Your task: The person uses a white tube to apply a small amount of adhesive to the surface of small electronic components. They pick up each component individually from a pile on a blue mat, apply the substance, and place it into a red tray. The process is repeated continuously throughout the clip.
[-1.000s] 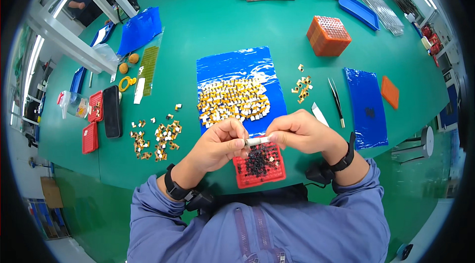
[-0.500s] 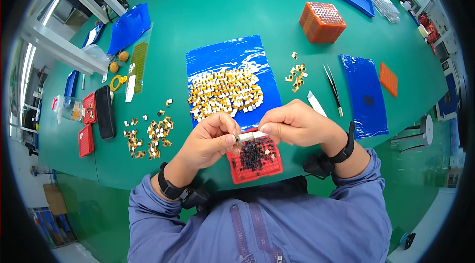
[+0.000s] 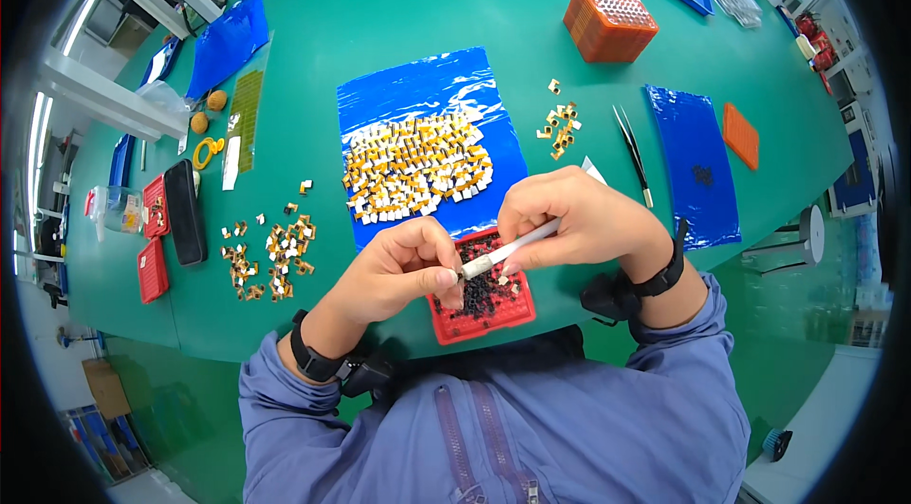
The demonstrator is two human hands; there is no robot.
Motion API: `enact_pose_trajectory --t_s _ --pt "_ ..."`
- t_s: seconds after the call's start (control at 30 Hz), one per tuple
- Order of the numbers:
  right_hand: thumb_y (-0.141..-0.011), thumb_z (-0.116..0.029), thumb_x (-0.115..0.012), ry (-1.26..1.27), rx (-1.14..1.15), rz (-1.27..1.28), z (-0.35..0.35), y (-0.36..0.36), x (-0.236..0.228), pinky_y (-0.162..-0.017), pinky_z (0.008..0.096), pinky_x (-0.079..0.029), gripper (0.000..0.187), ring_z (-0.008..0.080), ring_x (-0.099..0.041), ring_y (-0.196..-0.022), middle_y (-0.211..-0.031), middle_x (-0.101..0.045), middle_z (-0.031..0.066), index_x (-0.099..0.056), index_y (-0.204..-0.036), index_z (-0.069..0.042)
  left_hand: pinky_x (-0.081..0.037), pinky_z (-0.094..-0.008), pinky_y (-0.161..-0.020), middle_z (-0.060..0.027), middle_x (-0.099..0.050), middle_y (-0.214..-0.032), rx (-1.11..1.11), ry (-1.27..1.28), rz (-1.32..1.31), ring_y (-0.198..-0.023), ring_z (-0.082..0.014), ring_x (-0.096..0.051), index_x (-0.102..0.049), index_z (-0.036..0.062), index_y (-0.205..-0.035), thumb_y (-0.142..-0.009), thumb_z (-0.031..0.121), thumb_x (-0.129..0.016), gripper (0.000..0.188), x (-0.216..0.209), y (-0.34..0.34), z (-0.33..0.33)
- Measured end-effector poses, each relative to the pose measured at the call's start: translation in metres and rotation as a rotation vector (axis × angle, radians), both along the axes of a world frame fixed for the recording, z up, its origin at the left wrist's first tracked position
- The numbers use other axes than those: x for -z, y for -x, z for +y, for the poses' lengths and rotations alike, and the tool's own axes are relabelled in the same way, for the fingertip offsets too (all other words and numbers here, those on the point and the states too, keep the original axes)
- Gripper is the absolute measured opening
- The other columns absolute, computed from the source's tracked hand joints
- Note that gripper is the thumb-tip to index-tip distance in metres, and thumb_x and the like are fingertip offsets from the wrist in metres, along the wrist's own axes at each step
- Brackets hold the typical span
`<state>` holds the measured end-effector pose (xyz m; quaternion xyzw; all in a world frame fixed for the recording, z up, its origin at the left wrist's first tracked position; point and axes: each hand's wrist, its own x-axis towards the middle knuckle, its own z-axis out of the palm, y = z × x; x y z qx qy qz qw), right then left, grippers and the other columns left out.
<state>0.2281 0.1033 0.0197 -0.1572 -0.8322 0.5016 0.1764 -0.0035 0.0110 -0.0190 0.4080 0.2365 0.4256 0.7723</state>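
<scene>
Over the red tray (image 3: 472,332), my two hands meet. My left hand (image 3: 406,267) is closed in a pinch on a small dark part (image 3: 461,275), mostly hidden by the fingertips. A slim white stick-like tool (image 3: 531,237) with a paler, thicker end is held in my right hand (image 3: 579,224). That thicker end touches or nearly touches the part at my left fingertips. Many small black pieces (image 3: 477,293) lie in the tray below, with a few whitish-gold ones among them. Just beyond my hands, rows of small white and gold flexible parts (image 3: 418,167) cover a blue sheet (image 3: 408,86).
Loose gold parts lie in piles at left (image 3: 285,252) and right (image 3: 563,132). Tweezers (image 3: 633,155) lie beside a second blue sheet (image 3: 691,172). An orange tray stack (image 3: 610,25) stands farther back. At left are a black case (image 3: 185,212) and small red boxes (image 3: 152,269).
My right hand has tilted the white tool so its far end rises to the right, exposing more of its length. My left hand keeps its pinch. The whole view has shifted slightly.
</scene>
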Motion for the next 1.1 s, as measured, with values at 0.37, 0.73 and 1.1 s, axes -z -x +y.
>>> enact_pose_trajectory --t_s 0.37,0.73,1.1 --pt "-0.078 -0.017 -0.073 0.035 0.166 -0.012 0.01 -0.002 0.007 -0.046 0.022 -0.03 0.021 0.0038 -0.039 -0.053 -0.057 -0.047 -0.0039 -0.057 -0.074 -0.004 -0.051 -0.0271 -0.071 -0.0086 -0.067 -0.086 -0.094 -0.514 0.45 -0.081 -0.0175 -0.065 -0.065 0.0013 -0.081 -0.071 -0.006 -0.071 0.014 -0.012 0.001 0.0" --pt "-0.075 -0.016 -0.076 0.041 0.188 -0.03 0.01 0.0 0.011 -0.047 0.0227 -0.033 0.02 0.0064 -0.043 -0.054 -0.062 -0.051 -0.0014 -0.06 -0.077 -0.004 -0.052 -0.0285 -0.068 -0.0083 -0.068 -0.084 -0.195 -0.578 0.546 -0.078 -0.0196 -0.066 -0.064 0.0033 -0.079 -0.066 -0.005 -0.073 0.017 -0.016 -0.002 -0.005" --pt "-0.077 -0.016 -0.074 0.035 0.184 -0.018 0.01 0.001 0.011 -0.047 0.0225 -0.033 0.02 0.0054 -0.042 -0.053 -0.06 -0.051 -0.0018 -0.059 -0.076 -0.003 -0.051 -0.0279 -0.067 -0.0085 -0.068 -0.082 -0.192 -0.596 0.501 -0.076 -0.0189 -0.066 -0.064 0.0032 -0.077 -0.066 -0.005 -0.074 0.017 -0.017 0.0 -0.004"
